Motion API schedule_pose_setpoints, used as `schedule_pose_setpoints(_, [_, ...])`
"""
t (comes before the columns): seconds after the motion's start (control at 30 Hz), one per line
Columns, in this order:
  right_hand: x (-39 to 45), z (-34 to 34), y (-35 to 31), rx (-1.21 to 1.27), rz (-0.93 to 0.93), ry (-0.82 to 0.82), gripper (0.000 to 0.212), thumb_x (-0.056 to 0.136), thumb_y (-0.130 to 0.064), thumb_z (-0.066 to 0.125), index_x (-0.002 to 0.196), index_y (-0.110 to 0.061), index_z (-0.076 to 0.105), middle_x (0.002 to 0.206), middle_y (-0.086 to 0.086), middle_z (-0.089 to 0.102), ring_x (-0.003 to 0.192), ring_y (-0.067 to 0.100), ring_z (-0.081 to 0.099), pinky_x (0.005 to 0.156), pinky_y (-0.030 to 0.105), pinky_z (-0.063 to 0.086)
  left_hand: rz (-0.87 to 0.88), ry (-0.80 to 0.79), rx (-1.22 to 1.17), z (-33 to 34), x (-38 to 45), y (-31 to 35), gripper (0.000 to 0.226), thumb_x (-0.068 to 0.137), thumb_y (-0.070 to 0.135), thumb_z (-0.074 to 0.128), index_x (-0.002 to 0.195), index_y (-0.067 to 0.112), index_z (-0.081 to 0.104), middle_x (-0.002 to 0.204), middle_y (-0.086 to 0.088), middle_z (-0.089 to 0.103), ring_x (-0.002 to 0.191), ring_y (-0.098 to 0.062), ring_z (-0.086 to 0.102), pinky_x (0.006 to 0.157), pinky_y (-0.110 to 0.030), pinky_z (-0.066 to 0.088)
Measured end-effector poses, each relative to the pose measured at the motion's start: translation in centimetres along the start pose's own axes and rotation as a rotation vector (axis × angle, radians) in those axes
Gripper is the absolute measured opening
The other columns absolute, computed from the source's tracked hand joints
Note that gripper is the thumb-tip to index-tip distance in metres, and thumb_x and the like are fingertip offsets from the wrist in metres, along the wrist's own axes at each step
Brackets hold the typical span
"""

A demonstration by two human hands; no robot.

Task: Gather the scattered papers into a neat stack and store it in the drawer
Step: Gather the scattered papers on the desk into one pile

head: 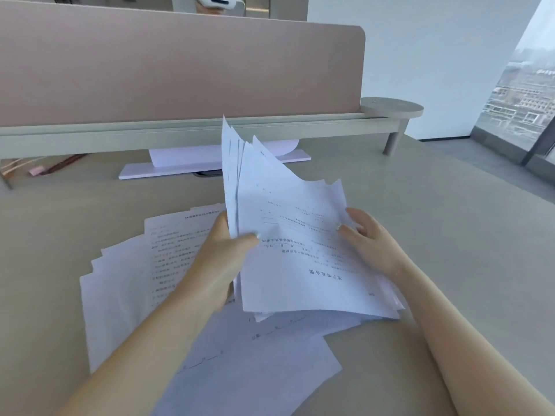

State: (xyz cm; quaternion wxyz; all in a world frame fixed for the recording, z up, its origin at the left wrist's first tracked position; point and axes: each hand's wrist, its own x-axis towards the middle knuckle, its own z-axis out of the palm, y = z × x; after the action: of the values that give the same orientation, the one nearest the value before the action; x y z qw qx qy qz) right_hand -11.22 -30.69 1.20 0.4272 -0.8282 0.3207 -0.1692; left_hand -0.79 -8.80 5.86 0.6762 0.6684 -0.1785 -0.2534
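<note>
A bundle of printed white papers (pixel 288 235) is lifted and tilted above the desk, its sheets fanned and uneven. My left hand (pixel 219 259) grips the bundle's left edge, thumb on the front sheet. My right hand (pixel 369 238) rests against its right side, fingers spread on the top sheet. More loose papers (pixel 126 283) lie scattered flat on the desk to the left and below, partly under my left forearm. No drawer is in view.
A pink partition panel (pixel 180 70) on a pale shelf rail (pixel 180 130) closes off the desk's far side. A white monitor-stand base (pixel 180 169) sits under it. A round pale disc (pixel 390 106) ends the rail at right. A window (pixel 525 85) stands far right.
</note>
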Motion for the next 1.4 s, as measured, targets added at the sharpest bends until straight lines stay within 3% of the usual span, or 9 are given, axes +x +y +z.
schedule_pose_setpoints(0.13, [-0.8,3.0,-1.1,-0.095,-0.050,-0.120,0.059,0.086,-0.045,0.053,0.141,-0.036,0.032,0.137,-0.007,0.048,0.124,0.014,0.044,0.101,0.031,0.033,-0.024,-0.013,0.005,-4.3,-4.0,-0.9,0.045,0.087,0.014,0.056,0.125,0.038,0.049,0.115,0.015,0.066,0.106,-0.011,0.062,0.089,-0.037,0.049])
schedule_pose_setpoints(0.23, [-1.1,4.1,-1.7,-0.276,-0.053,-0.100,0.061,0.087,-0.040,0.052,0.143,-0.028,0.030,0.129,0.004,0.054,0.127,0.028,0.042,0.109,0.041,0.030,-0.033,0.018,0.519,-7.7,-5.6,-2.6,0.067,0.083,0.046,0.054,0.140,0.048,0.021,0.147,0.030,0.028,0.129,0.000,0.037,0.110,-0.036,0.027])
schedule_pose_setpoints(0.33, [-1.3,4.1,-1.9,-0.296,-0.039,-0.090,0.060,0.089,-0.037,0.051,0.144,-0.024,0.030,0.135,0.007,0.051,0.131,0.030,0.038,0.107,0.039,0.029,-0.114,0.180,1.184,-11.1,-5.4,-5.3,0.059,0.092,0.048,0.029,0.147,0.032,0.011,0.157,0.013,0.012,0.143,-0.012,0.012,0.114,-0.044,0.012])
schedule_pose_setpoints(0.47, [-1.6,4.2,-2.1,-0.393,-0.041,-0.086,0.049,0.090,-0.038,0.049,0.135,-0.018,0.044,0.128,0.008,0.056,0.124,0.032,0.042,0.101,0.038,0.031,-0.185,0.183,1.395,-12.6,-4.8,-6.7,0.060,0.092,0.051,0.014,0.148,0.029,0.004,0.159,0.009,-0.002,0.146,-0.017,-0.002,0.113,-0.051,0.008])
schedule_pose_setpoints(0.6, [-1.1,4.4,-1.7,-0.460,-0.093,-0.048,0.036,0.089,-0.041,0.045,0.095,-0.006,0.055,0.103,0.004,0.058,0.109,0.030,0.048,0.091,0.038,0.032,-0.101,0.156,1.417,-11.3,-3.0,-6.7,0.062,0.091,0.054,0.010,0.148,0.030,0.005,0.160,0.007,0.000,0.146,-0.019,-0.001,0.112,-0.055,0.008])
schedule_pose_setpoints(0.87, [-0.1,2.3,-0.5,-0.528,0.038,-0.009,0.060,0.091,-0.046,0.045,0.143,-0.019,0.035,0.160,0.002,0.016,0.147,0.025,0.006,0.118,0.042,0.007,0.120,0.045,1.018,-5.9,1.5,-5.6,0.063,0.093,0.053,0.019,0.149,0.025,0.012,0.160,0.003,0.007,0.147,-0.015,0.005,0.117,-0.046,0.009])
schedule_pose_setpoints(1.0, [0.4,2.4,-0.2,-0.588,0.048,-0.020,0.065,0.090,-0.049,0.044,0.146,-0.019,0.028,0.160,-0.001,0.013,0.148,0.022,0.002,0.118,0.045,0.000,0.127,0.342,0.920,-9.3,0.2,-4.8,0.050,0.093,0.045,0.031,0.135,0.017,0.035,0.147,-0.004,0.035,0.138,-0.027,0.026,0.108,-0.042,0.024])
schedule_pose_setpoints(1.17, [0.9,3.6,-1.0,-0.687,0.016,-0.051,0.068,0.090,-0.053,0.039,0.145,-0.015,0.029,0.158,-0.001,0.021,0.148,0.020,0.005,0.117,0.050,-0.003,-0.090,0.336,0.856,-12.8,-0.5,-5.0,0.068,0.093,0.048,0.030,0.149,0.020,0.004,0.160,-0.001,0.007,0.146,-0.023,0.014,0.113,-0.042,0.019])
schedule_pose_setpoints(1.4, [-0.5,7.1,-4.4,-0.652,-0.156,-0.138,0.057,0.090,-0.051,0.041,0.134,-0.014,0.041,0.140,0.002,0.046,0.136,0.022,0.034,0.116,0.049,0.006,0.107,0.376,0.594,-11.1,-0.6,-5.2,0.072,0.094,0.036,0.040,0.149,0.021,-0.005,0.160,0.004,-0.005,0.147,-0.013,0.000,0.116,-0.036,0.013])
